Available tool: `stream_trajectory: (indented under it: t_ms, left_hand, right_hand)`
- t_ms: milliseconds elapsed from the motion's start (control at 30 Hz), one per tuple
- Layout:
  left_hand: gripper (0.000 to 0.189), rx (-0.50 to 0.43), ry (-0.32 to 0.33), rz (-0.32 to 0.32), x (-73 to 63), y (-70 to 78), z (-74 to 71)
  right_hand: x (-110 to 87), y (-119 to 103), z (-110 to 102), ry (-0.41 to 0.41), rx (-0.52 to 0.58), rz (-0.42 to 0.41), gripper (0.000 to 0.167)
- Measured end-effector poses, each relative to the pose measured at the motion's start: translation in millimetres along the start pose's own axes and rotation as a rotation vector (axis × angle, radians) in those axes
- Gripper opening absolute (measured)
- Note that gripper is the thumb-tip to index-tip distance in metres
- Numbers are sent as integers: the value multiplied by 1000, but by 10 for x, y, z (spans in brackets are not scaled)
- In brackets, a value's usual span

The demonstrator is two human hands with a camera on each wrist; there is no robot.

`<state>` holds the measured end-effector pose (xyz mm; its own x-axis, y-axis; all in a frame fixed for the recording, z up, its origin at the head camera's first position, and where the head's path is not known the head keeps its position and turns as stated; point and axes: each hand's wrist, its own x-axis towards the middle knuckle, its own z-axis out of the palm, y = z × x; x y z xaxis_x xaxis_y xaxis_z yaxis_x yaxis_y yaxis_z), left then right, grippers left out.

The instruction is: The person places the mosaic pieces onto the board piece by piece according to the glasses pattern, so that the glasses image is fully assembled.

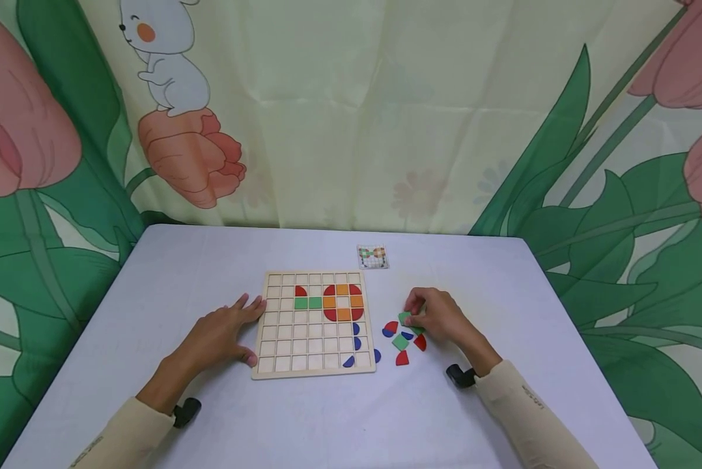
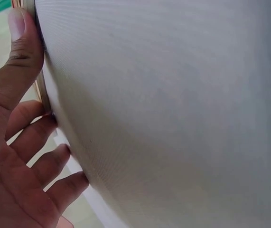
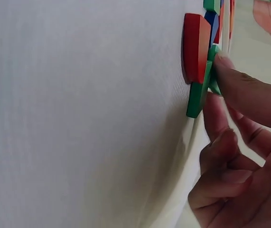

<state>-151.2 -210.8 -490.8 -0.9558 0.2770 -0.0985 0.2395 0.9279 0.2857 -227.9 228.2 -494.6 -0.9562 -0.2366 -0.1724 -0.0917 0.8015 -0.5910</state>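
A wooden grid board (image 1: pixel 280 339) lies on the table, with red, orange, green and blue tiles in some of its cells. My left hand (image 1: pixel 224 332) touches the board's left edge with its fingers and thumb spread. To the right of the board, my right hand (image 1: pixel 439 316) pinches a green tile (image 1: pixel 404 318) between thumb and fingers. The right wrist view shows this thumb against green, beside a red tile (image 3: pixel 196 47) and another green tile (image 3: pixel 198 102). Below and left of that hand lie loose tiles, among them a green square (image 1: pixel 400 342) and a red quarter-circle (image 1: pixel 402 358).
A small pattern card (image 1: pixel 373 256) lies behind the board's far right corner. One blue half-circle (image 1: pixel 377 355) sits right by the board's right edge. The white table (image 1: pixel 327 423) ends at the back against a printed curtain (image 1: pixel 351 130).
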Motion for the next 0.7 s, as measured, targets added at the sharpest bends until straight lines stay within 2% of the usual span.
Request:
stream_trajectory:
  t_ms: [267, 700]
  left_hand:
    - [119, 11, 5, -2, 7, -1, 11]
    - [119, 3, 3, -1, -6, 4, -7]
  right_hand:
    - [-1, -55, 14, -7, 95, -52, 14]
    - [85, -438, 83, 3, 131, -156, 9]
